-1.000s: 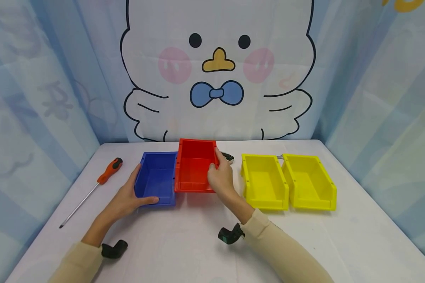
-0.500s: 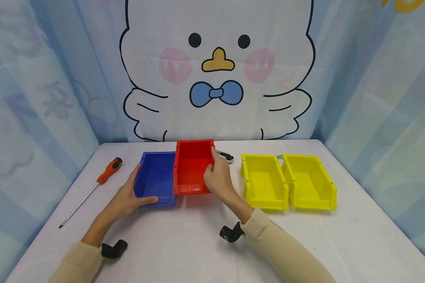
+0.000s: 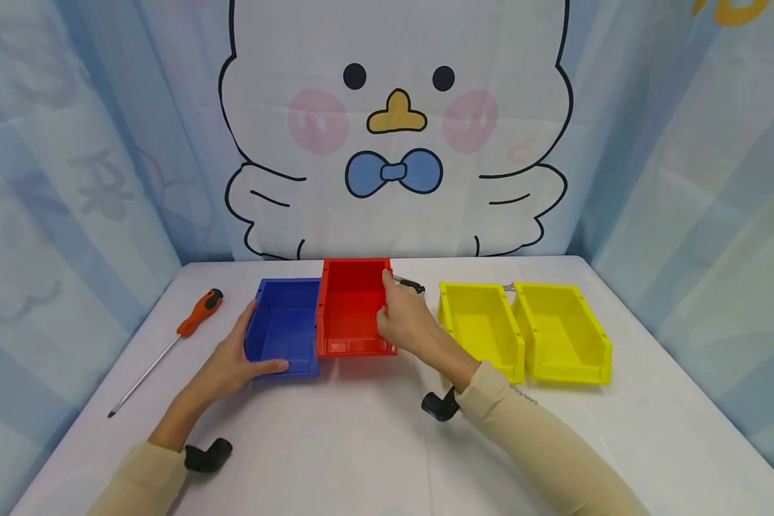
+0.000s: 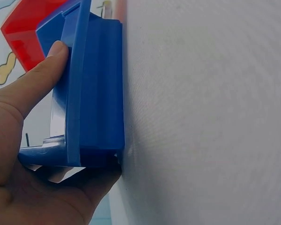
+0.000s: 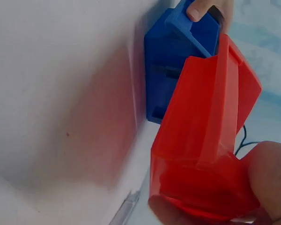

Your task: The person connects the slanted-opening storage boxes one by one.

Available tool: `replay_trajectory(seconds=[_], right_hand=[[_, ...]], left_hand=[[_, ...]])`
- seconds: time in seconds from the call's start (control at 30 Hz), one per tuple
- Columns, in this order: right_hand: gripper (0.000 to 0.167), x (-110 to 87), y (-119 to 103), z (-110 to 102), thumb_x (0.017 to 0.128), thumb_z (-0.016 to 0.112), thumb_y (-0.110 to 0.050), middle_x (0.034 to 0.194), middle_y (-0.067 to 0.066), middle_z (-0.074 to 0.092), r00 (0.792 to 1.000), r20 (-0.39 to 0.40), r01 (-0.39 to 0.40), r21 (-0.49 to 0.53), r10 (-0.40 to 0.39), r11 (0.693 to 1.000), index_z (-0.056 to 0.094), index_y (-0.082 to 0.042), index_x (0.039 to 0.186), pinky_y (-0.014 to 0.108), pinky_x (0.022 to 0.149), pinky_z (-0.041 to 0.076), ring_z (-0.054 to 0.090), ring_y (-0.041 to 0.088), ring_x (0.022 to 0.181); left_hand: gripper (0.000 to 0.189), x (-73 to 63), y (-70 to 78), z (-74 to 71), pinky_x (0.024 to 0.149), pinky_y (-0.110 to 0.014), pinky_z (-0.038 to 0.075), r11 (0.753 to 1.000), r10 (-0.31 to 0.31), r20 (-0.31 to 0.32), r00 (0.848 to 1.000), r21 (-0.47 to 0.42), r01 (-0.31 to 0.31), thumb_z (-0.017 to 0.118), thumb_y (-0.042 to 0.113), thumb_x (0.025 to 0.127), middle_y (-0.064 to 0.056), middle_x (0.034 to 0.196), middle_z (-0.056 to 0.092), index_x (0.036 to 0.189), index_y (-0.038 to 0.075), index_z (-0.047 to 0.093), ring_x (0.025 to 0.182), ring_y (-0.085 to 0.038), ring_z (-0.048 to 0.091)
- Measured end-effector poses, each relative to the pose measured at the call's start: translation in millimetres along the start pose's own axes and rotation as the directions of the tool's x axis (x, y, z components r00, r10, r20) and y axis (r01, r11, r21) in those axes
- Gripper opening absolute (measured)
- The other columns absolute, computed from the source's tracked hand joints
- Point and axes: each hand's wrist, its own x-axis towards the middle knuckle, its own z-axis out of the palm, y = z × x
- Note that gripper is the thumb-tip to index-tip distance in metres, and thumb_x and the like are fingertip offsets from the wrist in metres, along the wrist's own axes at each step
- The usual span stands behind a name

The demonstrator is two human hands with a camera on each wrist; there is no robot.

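While the left hand [image 3: 232, 362] holds the blue bin [image 3: 287, 330] on the table [image 3: 335, 437] in a wide span, thumb over its front edge and fingers round its left side, the right hand [image 3: 408, 314] grips the red bin [image 3: 353, 301] by its right wall. The red bin is held up and tilted, with a gap beneath it in the right wrist view. It sits at the blue bin's right side, its rim higher; whether the two touch or hook together, I cannot tell. Judging by this, the blue bin looks placed, while the red one is not yet down, so settling it seems to remain. Two yellow bins [image 3: 480, 308] stand side by side farther right, untouched. A screwdriver [image 3: 200, 314] and a partly hidden tool [image 3: 411, 284] lie outside the bins.
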Motion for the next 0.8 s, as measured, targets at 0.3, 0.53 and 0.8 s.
replay_trajectory(seconds=[0.3,0.53,0.8], right_hand=[[0.06,11.9,-27.1,-1.3,0.106,0.061,-0.025,0.163,0.024,0.044,0.997,0.01,0.073,-0.402,-0.076,0.913,0.044,-0.003,0.159,0.055,0.122,0.048,0.048,0.045,0.147],[0.06,35.5,-48.3,-2.7,0.113,0.045,-0.038,0.174,0.015,0.033,0.942,0.246,0.3,-0.323,-0.226,0.898,0.037,-0.011,0.165,0.049,0.134,0.027,0.028,0.037,0.164],[0.066,43.4,-51.0,6.0,0.114,0.039,-0.046,0.179,0.011,0.022,0.908,0.357,0.314,-0.233,-0.219,0.92,0.029,-0.011,0.168,0.044,0.136,0.022,0.018,0.029,0.168]], left_hand=[[0.131,0.6,0.1,0.9,0.124,-0.077,0.023,1.0,0.001,-0.012,1.0,0.001,-0.001,0.085,0.047,0.088,-0.029,0.177,0.005,0.171,0.014,-0.011,0.158,-0.06,0.017],[0.131,1.1,-1.2,1.5,0.123,-0.077,0.026,1.0,0.0,-0.01,1.0,0.003,0.0,0.085,0.048,0.088,-0.029,0.177,0.006,0.171,0.015,-0.011,0.157,-0.06,0.019],[0.129,1.4,-1.8,0.2,0.123,-0.076,0.027,1.0,0.002,-0.013,1.0,0.001,-0.002,0.084,0.048,0.089,-0.029,0.177,0.008,0.171,0.015,-0.009,0.157,-0.06,0.021]])
